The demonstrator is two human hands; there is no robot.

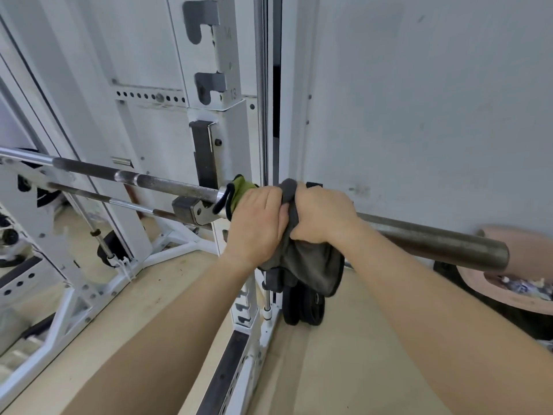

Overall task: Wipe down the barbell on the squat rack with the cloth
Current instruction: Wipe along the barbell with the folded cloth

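The steel barbell [167, 183] lies across the white squat rack [218, 94], resting on a hook by the upright; its thick sleeve end [443, 244] sticks out to the right. A dark grey cloth [311, 265] with a green part [241, 190] is wrapped over the bar just right of the upright. My left hand [254, 223] grips the cloth around the bar. My right hand [323, 214] grips the cloth beside it, touching the left hand. Loose cloth hangs below both hands.
A second thinner bar [119, 202] runs below the barbell. Black weight plates [302, 310] stand on the floor by the rack's base. A grey wall [419, 100] is close on the right. Pinkish round objects [508, 292] lie at the far right.
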